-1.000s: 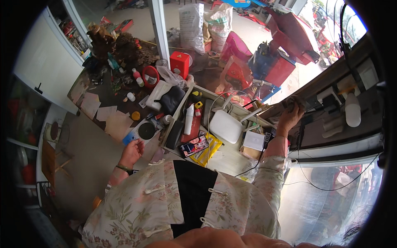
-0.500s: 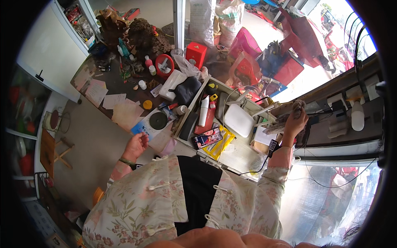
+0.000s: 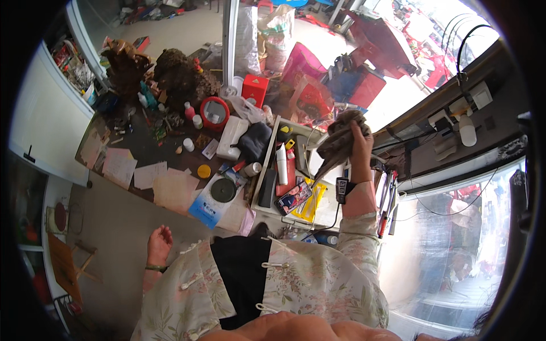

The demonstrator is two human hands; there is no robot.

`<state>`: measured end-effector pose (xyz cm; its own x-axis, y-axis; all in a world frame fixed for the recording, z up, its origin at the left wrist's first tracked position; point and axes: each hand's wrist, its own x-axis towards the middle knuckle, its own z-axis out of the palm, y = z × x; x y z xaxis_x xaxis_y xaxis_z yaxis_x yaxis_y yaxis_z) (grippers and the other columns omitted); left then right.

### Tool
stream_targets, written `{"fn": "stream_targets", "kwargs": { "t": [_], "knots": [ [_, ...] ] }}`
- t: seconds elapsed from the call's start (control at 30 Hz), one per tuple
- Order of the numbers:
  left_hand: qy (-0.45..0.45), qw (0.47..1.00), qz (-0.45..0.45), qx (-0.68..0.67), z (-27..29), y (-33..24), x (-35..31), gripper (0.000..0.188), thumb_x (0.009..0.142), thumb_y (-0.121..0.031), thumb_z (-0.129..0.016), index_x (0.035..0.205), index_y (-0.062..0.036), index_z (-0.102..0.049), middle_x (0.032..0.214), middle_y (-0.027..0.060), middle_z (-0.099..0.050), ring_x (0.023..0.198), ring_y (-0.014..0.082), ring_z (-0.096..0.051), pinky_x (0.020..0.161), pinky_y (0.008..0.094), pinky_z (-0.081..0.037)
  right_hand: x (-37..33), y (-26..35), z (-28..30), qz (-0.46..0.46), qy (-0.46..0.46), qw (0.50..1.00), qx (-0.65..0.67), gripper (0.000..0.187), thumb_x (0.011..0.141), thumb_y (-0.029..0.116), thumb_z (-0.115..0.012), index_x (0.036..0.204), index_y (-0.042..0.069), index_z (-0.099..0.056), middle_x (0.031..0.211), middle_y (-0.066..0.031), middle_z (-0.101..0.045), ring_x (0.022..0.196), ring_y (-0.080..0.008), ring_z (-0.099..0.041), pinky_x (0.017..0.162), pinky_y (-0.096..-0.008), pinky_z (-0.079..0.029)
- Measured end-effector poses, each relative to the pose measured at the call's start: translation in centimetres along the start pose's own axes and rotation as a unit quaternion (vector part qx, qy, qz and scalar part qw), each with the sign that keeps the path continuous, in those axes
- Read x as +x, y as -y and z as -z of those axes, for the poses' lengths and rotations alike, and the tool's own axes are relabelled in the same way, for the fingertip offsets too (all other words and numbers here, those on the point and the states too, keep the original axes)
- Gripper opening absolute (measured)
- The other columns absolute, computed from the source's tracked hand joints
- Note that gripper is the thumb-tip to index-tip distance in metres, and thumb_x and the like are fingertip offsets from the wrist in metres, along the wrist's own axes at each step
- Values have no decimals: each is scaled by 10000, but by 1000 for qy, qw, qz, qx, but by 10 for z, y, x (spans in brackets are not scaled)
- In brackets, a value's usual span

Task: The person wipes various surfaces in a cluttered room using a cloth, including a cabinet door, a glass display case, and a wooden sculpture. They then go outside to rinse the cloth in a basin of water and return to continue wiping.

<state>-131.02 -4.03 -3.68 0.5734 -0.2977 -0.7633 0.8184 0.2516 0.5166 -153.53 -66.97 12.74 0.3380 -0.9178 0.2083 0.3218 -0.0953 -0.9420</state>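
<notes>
My right hand [image 3: 361,148] grips a crumpled grey-brown rag [image 3: 339,139], raised over the right part of a light-coloured open tray table [image 3: 263,190]. A loose end of the rag hangs toward a phone [image 3: 294,197] with a lit picture. The phone lies there beside a yellow packet [image 3: 316,202], a white tube [image 3: 281,163] and a red case [image 3: 290,172]. Low on the left, my left hand [image 3: 160,245] hangs above the floor. It is open, its fingers loosely bent, and holds nothing.
A dark table [image 3: 122,128] on the left carries papers, a round red mirror [image 3: 215,113], bottles, a black pouch [image 3: 255,141] and a dark round lid [image 3: 223,190]. Behind stand a red box [image 3: 255,90] and sacks. A dark ledge [image 3: 421,142] with cables runs along the right.
My right hand has brought the rag from the right ledge leftward over the tray table. My left hand has drawn back and down, away from the papers. The view has shifted.
</notes>
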Motion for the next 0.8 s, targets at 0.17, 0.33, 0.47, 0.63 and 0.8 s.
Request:
{"fn": "stream_targets", "kwargs": {
  "t": [0.17,0.33,0.47,0.63,0.8],
  "knots": [
    [-10,1000,-7,-7,3,-13,12,123,900,-219,-584,992,-141,-605,935,-22,-636,831,108,-598,706,269,-495,34,-8,-41,-49,20,996,65,209,892,172,-677,1020,21,-611,890,-61,-664,745,-163,-640,643,-303,-522],
    [-30,999,-31,-23,-4,-19,12,103,914,-212,-564,989,-154,-601,925,-32,-629,828,104,-594,710,268,-494,127,21,-46,120,-110,984,78,263,886,212,-686,1013,6,-582,892,-60,-637,781,-136,-594,686,-275,-490],
    [-40,998,-56,1,-12,-29,12,90,918,-221,-559,969,-158,-596,929,-31,-628,822,104,-591,713,275,-492,200,40,-26,238,-317,917,-35,454,886,287,-683,1110,-44,-469,1005,-154,-617,870,-223,-609,765,-344,-503],
    [-55,998,-34,11,-38,-36,18,96,916,-236,-570,956,-154,-595,913,-23,-632,800,111,-588,701,297,-491,268,38,5,331,-391,850,-126,534,931,255,-599,1280,-77,-371,1253,-246,-468,1094,-330,-551,882,-400,-492],
    [-69,997,-15,19,-48,-32,20,116,914,-245,-578,951,-136,-593,907,-11,-631,800,131,-592,685,320,-494,304,17,-10,345,-420,824,-160,544,927,208,-588,1315,-87,-347,1267,-282,-421,1138,-421,-487,938,-459,-452]
  ]
}}
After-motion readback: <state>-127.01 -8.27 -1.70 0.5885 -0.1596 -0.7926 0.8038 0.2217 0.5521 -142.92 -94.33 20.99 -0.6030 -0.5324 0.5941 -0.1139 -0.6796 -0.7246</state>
